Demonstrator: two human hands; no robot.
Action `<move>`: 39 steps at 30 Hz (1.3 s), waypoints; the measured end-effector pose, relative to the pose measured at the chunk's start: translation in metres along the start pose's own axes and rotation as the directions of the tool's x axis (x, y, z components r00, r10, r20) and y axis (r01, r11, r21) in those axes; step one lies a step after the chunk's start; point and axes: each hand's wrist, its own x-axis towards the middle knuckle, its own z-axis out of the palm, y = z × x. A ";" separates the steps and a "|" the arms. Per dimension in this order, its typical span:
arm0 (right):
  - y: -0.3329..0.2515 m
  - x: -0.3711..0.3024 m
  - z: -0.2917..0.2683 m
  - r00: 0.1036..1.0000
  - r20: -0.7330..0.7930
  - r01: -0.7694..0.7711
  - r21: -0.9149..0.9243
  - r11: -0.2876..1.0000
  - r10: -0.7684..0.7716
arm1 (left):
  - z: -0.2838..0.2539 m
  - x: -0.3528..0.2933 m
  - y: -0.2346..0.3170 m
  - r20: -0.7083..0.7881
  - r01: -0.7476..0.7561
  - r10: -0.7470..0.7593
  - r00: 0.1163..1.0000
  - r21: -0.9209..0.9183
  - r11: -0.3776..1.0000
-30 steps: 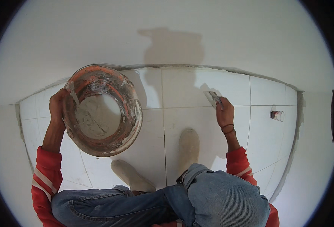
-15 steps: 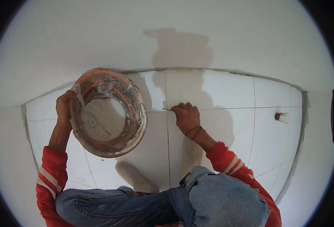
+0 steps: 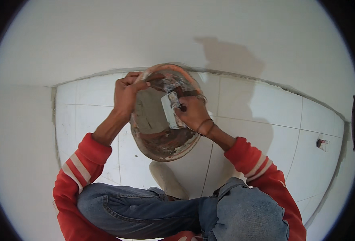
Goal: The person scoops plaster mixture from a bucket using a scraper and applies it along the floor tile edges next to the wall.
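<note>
A round, orange-brown bucket point(image 3: 155, 143), crusted with dried paste, is tilted so that its mouth faces me. Grey wet paste point(image 3: 150, 113) lies inside against its bottom. My left hand point(image 3: 125, 96) is closed on the bucket's upper left rim, thumb over the edge. Inside the bucket, my right hand point(image 3: 193, 113) grips a putty knife point(image 3: 169, 110) by its smeared handle. The pale, wide blade lies over the right part of the paste; whether it touches the paste I cannot tell.
White tiles point(image 3: 95, 120) cover the floor, which meets a pale wall point(image 3: 137, 36) along a rough grey joint. A small clear glass point(image 3: 323, 145) with dark red marks lies at the right. My light-coloured boot point(image 3: 165, 178) is just below the bucket.
The bucket has come rightward in view and is tipped more. My right hand has gone from above the tiles into the bucket with the putty knife. My left hand keeps its hold.
</note>
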 end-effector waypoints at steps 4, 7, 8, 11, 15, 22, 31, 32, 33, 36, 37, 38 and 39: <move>-0.010 0.020 0.041 0.986 0.112 -0.124 0.010 0.992 0.122 | 0.006 0.001 0.006 0.051 -0.065 0.060 0.997 0.100 0.993; -0.005 0.030 0.060 0.959 0.165 -0.247 0.096 0.964 0.229 | 0.009 0.002 0.008 0.120 -0.054 0.045 0.992 0.078 0.996; 0.001 0.032 0.071 0.959 0.168 -0.245 0.099 0.964 0.227 | 0.011 0.004 0.006 0.116 -0.053 0.043 0.992 0.081 0.995; 0.004 0.035 0.089 0.980 0.037 -0.196 0.089 0.977 0.193 | 0.019 0.003 0.011 0.208 -0.104 0.081 0.975 0.101 0.989; -0.008 0.042 0.086 0.949 0.153 -0.290 0.084 0.953 0.275 | 0.014 0.007 0.005 0.203 -0.112 0.088 0.975 0.113 0.987; -0.019 0.044 0.104 0.948 0.228 -0.213 -0.057 0.975 0.220 | 0.018 0.003 0.015 0.156 -0.090 0.073 0.985 0.106 0.990; 0.003 0.043 0.105 0.944 0.236 -0.277 0.185 0.943 0.231 | 0.024 0.002 0.009 0.093 -0.101 0.088 0.992 0.141 0.985; 0.017 0.037 0.098 0.963 0.198 -0.233 0.284 0.930 0.181 | 0.019 0.005 0.006 0.120 -0.098 0.083 0.989 0.126 0.987; 0.025 0.027 0.082 0.961 0.182 -0.252 0.258 0.933 0.210 | 0.013 0.005 0.003 0.107 -0.100 0.087 0.990 0.118 0.988; 0.015 -0.004 0.013 0.916 0.365 -0.388 0.690 0.612 0.168 | -0.024 0.015 -0.024 0.070 -0.070 0.069 0.995 0.005 0.998; 0.014 -0.022 -0.024 0.931 0.341 -0.349 0.738 0.577 0.128 | -0.040 0.016 -0.033 0.067 -0.038 0.040 0.997 -0.034 0.999; 0.018 -0.039 -0.056 0.946 0.314 -0.305 0.785 0.539 0.078 | -0.067 0.022 -0.051 -0.027 -0.010 0.010 1.000 0.001 1.000; 0.043 -0.063 -0.094 0.968 0.237 -0.245 0.798 0.550 0.088 | -0.049 0.018 -0.042 0.052 0.029 -0.027 0.998 -0.042 0.999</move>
